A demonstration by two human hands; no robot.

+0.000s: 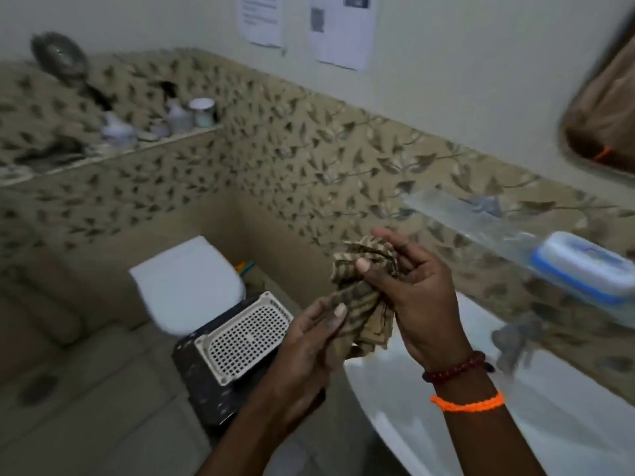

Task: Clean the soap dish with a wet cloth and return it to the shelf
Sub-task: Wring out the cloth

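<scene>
A bunched brown checked cloth (364, 297) hangs between both hands above the left edge of the white sink (446, 407). My left hand (309, 341) grips its lower part from the left, thumb on top. My right hand (412, 297) pinches its upper part with thumb and fingers; the wrist wears a red bead bracelet and an orange band. The white soap dish with a blue rim (584, 266) lies on the clear glass shelf (488, 221) at the right, apart from both hands.
A tap (512, 341) sticks out of the leaf-patterned tiled wall below the shelf. A perforated white tray (244, 334) rests on a dark stool left of the sink, with a white toilet (189, 283) behind it. Bottles (178, 115) stand on a tiled ledge at the upper left.
</scene>
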